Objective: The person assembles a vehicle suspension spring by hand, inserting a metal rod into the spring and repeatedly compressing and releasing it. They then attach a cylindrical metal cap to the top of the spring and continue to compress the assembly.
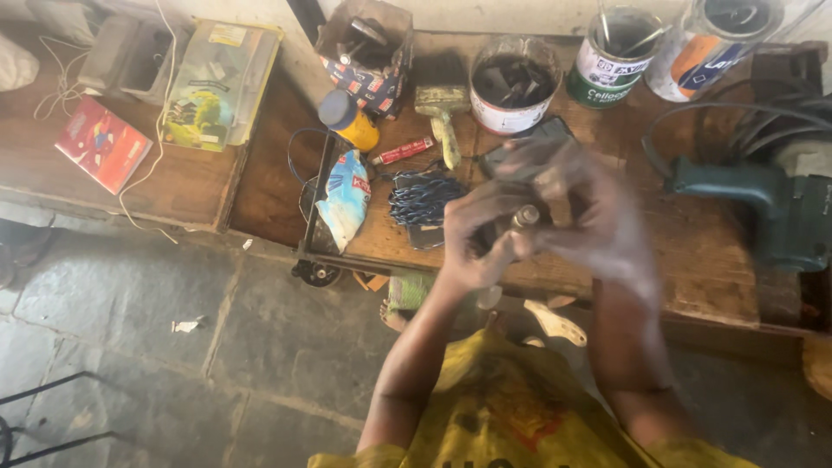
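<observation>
My left hand (475, 236) is curled around a small dark metal part with a shiny round end (525, 216), held above the front of the wooden workbench (693, 260). My right hand (582, 204) closes over the same part from the right and is blurred by motion. How the fingers sit on the part is hard to make out. A coil of dark blue wire (422, 198) lies on the bench just left of my hands.
On the bench stand a white tin of dark parts (513, 84), a green-labelled tin (617, 57), a paintbrush (444, 117), a yellow bottle (349, 120), a blue-white pouch (345, 199) and a green power tool (763, 208). A red booklet (102, 143) lies far left. Stone floor below.
</observation>
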